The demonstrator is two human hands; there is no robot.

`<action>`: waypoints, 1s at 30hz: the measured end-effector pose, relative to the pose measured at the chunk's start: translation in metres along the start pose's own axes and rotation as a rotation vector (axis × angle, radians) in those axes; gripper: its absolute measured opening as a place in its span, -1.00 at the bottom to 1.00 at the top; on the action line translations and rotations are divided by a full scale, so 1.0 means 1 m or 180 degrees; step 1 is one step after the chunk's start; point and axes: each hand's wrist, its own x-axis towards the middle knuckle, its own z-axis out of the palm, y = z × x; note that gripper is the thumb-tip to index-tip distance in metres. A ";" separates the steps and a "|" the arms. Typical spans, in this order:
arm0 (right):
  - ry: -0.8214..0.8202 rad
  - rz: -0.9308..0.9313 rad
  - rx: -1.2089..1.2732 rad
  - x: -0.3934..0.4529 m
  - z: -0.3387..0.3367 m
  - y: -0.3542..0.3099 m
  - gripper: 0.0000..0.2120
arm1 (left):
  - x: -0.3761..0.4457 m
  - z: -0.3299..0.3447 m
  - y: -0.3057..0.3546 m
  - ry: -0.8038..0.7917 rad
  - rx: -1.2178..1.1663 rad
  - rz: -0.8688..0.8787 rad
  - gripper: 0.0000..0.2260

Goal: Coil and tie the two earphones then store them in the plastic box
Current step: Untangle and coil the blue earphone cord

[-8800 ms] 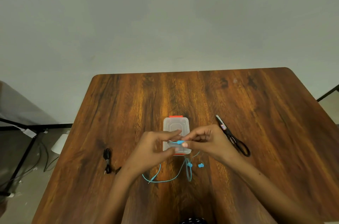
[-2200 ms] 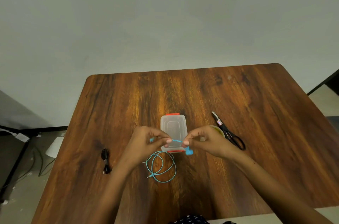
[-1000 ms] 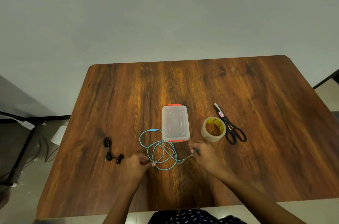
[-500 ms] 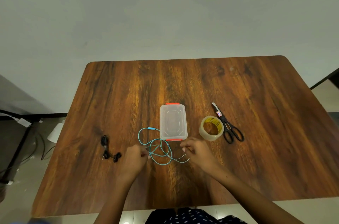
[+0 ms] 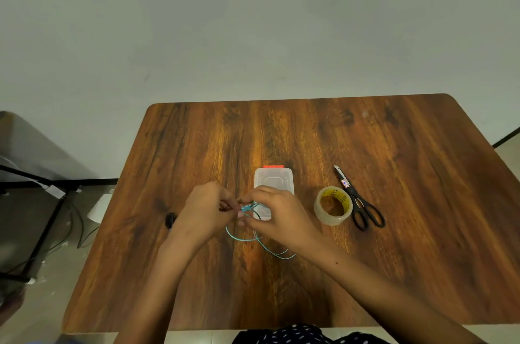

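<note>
both hands (image 5: 208, 210) (image 5: 277, 212) pinching the blue earphone (image 5: 247, 208) mid-frame, cord looks thin and floppy, best gripped at the bundled loops

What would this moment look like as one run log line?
step: coiling | left hand: pinches blue earphone | right hand: pinches blue earphone | black earphone: on table | plastic box: lid on

The earphone cable (image 5: 239, 238) is turquoise, the second earphone (image 5: 170, 219) black. The clear plastic box (image 5: 273, 181) has an orange-red latch. The tape roll (image 5: 333, 205) carries yellow print; the scissors (image 5: 360, 204) are black on a brown woodgrain table (image 5: 422, 202).
</note>
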 end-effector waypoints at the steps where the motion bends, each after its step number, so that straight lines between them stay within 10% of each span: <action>1: 0.0000 0.0000 -0.0042 0.001 -0.003 0.001 -0.81 | -0.001 -0.003 0.000 0.0006 -0.0042 0.0036 -0.95; 11: -0.0068 0.0330 0.0066 -0.005 -0.034 0.012 -0.56 | -0.013 -0.018 -0.011 -0.0509 -0.1467 0.0090 -0.95; 17: -0.0168 0.0117 0.0634 0.008 -0.036 0.000 -0.88 | -0.016 -0.018 -0.007 -0.0614 -0.2171 0.0033 -0.89; 30: -0.0491 -0.0515 0.0564 0.029 -0.062 0.004 -0.81 | -0.017 0.000 0.018 -0.1399 -0.3438 -0.0613 -0.70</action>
